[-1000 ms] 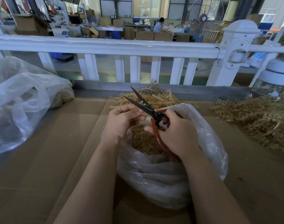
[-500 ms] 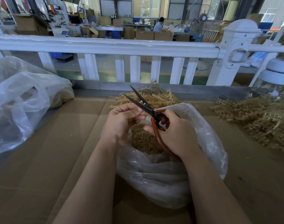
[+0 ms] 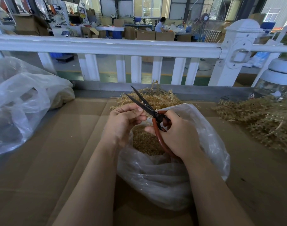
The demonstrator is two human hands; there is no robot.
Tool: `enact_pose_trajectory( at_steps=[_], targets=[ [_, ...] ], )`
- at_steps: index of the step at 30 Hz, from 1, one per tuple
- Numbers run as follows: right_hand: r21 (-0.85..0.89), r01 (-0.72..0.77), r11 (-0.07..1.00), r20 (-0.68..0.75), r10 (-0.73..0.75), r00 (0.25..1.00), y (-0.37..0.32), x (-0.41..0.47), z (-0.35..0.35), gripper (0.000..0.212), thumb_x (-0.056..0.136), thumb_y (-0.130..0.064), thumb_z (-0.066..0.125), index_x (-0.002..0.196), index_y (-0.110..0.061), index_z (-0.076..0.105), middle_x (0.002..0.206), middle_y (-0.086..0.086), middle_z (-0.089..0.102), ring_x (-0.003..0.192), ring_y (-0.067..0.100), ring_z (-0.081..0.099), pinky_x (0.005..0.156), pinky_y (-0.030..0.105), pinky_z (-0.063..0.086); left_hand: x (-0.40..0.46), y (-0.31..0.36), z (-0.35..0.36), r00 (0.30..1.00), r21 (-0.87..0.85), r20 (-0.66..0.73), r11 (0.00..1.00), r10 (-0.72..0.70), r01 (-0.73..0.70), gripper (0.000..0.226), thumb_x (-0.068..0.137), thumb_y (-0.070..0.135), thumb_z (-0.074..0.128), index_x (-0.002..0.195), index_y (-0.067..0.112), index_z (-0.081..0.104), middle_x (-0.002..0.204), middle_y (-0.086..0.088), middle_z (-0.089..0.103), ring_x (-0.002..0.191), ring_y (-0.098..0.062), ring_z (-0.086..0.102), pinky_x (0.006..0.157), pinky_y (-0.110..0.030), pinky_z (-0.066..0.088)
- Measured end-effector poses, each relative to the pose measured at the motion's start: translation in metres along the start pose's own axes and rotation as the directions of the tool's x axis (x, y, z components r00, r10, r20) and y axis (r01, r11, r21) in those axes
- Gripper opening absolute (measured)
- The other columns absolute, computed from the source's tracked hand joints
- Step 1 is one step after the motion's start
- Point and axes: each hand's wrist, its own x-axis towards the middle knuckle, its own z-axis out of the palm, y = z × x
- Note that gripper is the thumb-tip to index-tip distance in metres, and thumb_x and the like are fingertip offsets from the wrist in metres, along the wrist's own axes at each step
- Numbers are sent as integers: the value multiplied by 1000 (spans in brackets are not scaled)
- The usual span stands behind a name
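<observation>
Both hands work directly above the open mouth of a clear plastic bag (image 3: 172, 181), presumably so that trimmings drop straight in. The right hand (image 3: 177, 132) grips the scissors (image 3: 142, 103) by their smooth red-brown handles, with the slim dark blades parted and pointing up and away. The left hand (image 3: 123, 121) curls fingers and thumb round a small sprig (image 3: 142, 112) (mostly hidden, only a pale sliver shows), offering it to the blades near the pivot. Inside the crinkled bag lies a grainy heap of golden clippings (image 3: 144, 142). Bristly golden branches (image 3: 262, 121) wait in piles on the cardboard-covered tabletop (image 3: 58, 152).
</observation>
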Motion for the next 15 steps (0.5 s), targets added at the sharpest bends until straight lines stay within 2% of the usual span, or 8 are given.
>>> enact_pose_trajectory(
  at_steps=[2, 5, 11, 15],
  targets=[
    [3, -20, 1000, 13, 20, 1000, 1, 0, 0, 71, 67, -89, 49, 102, -29, 62, 80, -16, 63, 74, 2, 61, 65, 27, 55, 0, 0, -1, 1000, 1, 2, 1000, 5, -5, 9, 84, -5, 60, 85, 2, 65, 69, -6, 70, 60, -13, 64, 65, -23, 51],
    [7, -41, 999, 10, 41, 999, 1, 0, 0, 75, 65, -90, 47, 105, -28, 63, 81, -15, 65, 76, 4, 63, 69, 32, 57, 1, -1, -1, 999, 30, 29, 999, 35, -36, 10, 87, -6, 58, 85, 2, 64, 69, -7, 69, 60, -14, 64, 63, -21, 52],
    [-17, -44, 999, 3, 44, 999, 0, 1, -1, 74, 67, -89, 47, 102, -26, 64, 80, -13, 66, 73, 2, 63, 66, 29, 57, 1, -2, -1, 978, 181, 72, 961, 197, -207, 19, 93, -5, 56, 80, 5, 65, 68, -7, 69, 61, -16, 63, 64, -24, 54],
    [-26, -35, 999, -9, 35, 999, 0, 0, -2, 71, 69, -87, 51, 101, -26, 64, 78, -13, 65, 72, 3, 63, 65, 28, 56, 1, -3, -2, 968, 205, 58, 946, 245, -252, 18, 93, -3, 58, 80, 5, 67, 68, -7, 69, 60, -17, 64, 64, -25, 55]
  ],
)
